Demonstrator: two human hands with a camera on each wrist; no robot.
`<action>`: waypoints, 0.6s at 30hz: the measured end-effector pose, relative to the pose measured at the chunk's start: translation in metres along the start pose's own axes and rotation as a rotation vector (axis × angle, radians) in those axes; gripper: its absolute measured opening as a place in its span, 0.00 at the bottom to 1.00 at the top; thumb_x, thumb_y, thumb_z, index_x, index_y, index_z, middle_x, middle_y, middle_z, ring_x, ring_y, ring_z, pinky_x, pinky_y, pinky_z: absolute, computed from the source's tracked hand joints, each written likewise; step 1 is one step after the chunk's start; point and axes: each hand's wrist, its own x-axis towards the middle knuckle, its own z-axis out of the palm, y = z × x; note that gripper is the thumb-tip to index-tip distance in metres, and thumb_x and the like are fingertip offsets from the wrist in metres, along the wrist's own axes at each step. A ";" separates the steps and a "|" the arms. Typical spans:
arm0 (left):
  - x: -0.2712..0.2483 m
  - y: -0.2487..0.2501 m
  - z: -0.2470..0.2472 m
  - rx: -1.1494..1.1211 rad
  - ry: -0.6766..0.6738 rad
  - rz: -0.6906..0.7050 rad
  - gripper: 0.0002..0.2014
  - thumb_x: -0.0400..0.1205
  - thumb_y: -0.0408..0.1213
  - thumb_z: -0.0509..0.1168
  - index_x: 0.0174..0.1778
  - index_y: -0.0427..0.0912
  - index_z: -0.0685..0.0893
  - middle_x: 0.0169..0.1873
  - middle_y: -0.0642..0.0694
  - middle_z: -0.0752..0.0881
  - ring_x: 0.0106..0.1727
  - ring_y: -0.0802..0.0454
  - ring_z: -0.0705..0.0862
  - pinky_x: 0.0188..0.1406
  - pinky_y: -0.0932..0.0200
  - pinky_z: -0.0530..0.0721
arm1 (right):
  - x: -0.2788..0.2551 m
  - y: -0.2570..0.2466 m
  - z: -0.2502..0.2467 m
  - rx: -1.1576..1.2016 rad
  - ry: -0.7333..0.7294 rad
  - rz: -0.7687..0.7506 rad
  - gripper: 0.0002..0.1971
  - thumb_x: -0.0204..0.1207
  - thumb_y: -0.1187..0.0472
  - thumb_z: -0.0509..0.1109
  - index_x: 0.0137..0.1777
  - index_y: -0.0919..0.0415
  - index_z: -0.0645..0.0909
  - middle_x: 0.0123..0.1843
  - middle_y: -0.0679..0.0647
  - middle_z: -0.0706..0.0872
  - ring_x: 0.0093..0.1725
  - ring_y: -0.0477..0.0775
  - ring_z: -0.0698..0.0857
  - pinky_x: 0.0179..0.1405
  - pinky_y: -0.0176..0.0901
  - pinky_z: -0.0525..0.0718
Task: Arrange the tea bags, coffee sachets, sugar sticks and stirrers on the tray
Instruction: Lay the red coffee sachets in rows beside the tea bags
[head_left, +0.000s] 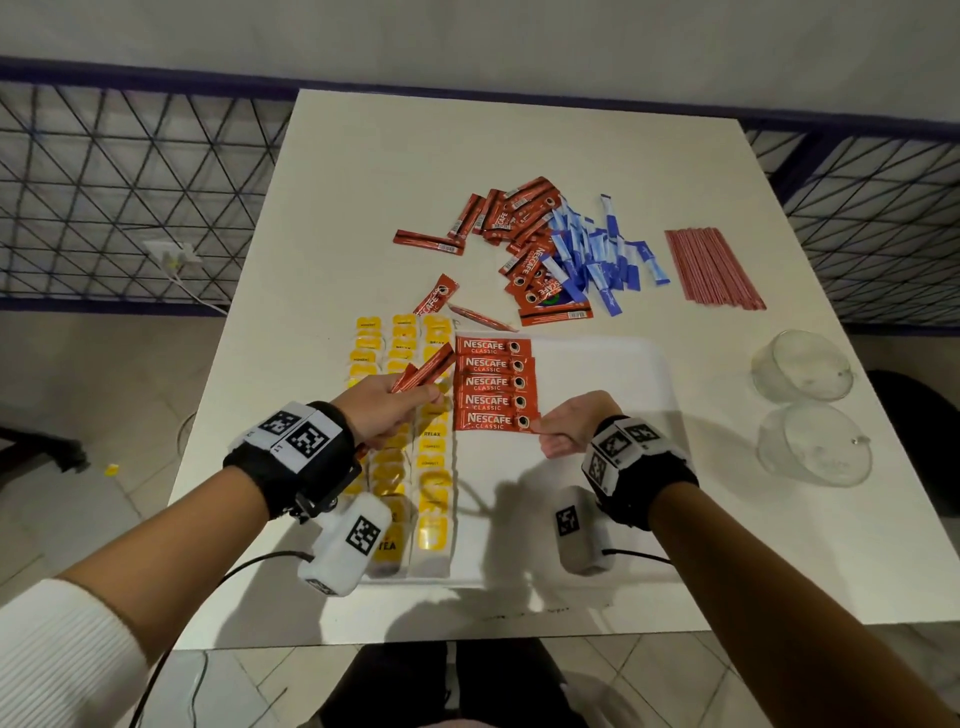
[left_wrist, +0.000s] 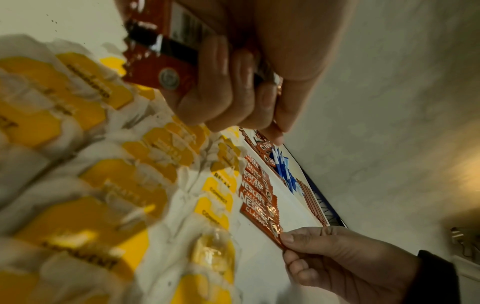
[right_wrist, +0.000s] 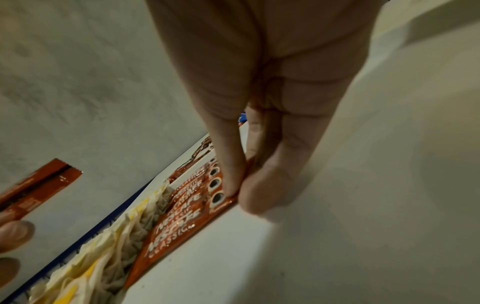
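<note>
Coffee sachet (head_left: 493, 420), nearest in the tray (head_left: 623, 364) row, is pinched by right hand (head_left: 571, 423) for alignment while left hand (head_left: 387, 410) fingers clamp spare sachets (head_left: 423, 371) ready to feed.

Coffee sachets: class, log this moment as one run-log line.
left hand: holds spare sachets | right hand: pinches nearest sachet in tray column | sugar sticks, stirrers: on table

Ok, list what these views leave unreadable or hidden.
- Tea bags: head view, near rows hidden behind the left hand and wrist camera.
- Tea bag labels: left wrist view, blurred.
- Held coffee sachets: count unclear, fingers cover them.
- Right hand: blocks the tray's far side.
</note>
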 end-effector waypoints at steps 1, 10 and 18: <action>0.000 0.000 0.000 0.001 -0.002 -0.002 0.09 0.82 0.45 0.62 0.38 0.49 0.82 0.19 0.54 0.65 0.14 0.60 0.60 0.11 0.69 0.59 | 0.000 0.000 0.000 0.000 0.004 -0.003 0.09 0.74 0.72 0.69 0.34 0.62 0.78 0.34 0.59 0.84 0.33 0.53 0.84 0.33 0.40 0.85; -0.001 0.005 0.003 0.002 -0.040 -0.008 0.10 0.81 0.53 0.61 0.46 0.51 0.71 0.23 0.52 0.67 0.15 0.60 0.62 0.12 0.69 0.61 | -0.006 -0.012 -0.004 -0.001 -0.319 0.091 0.18 0.85 0.60 0.56 0.31 0.54 0.61 0.14 0.47 0.63 0.14 0.42 0.60 0.19 0.30 0.63; -0.014 0.021 0.007 -0.079 -0.171 0.105 0.11 0.86 0.42 0.54 0.41 0.42 0.71 0.18 0.53 0.76 0.12 0.61 0.65 0.10 0.73 0.59 | -0.053 -0.035 -0.006 0.168 -0.063 -0.270 0.07 0.72 0.63 0.74 0.45 0.66 0.82 0.35 0.58 0.86 0.30 0.48 0.84 0.36 0.34 0.87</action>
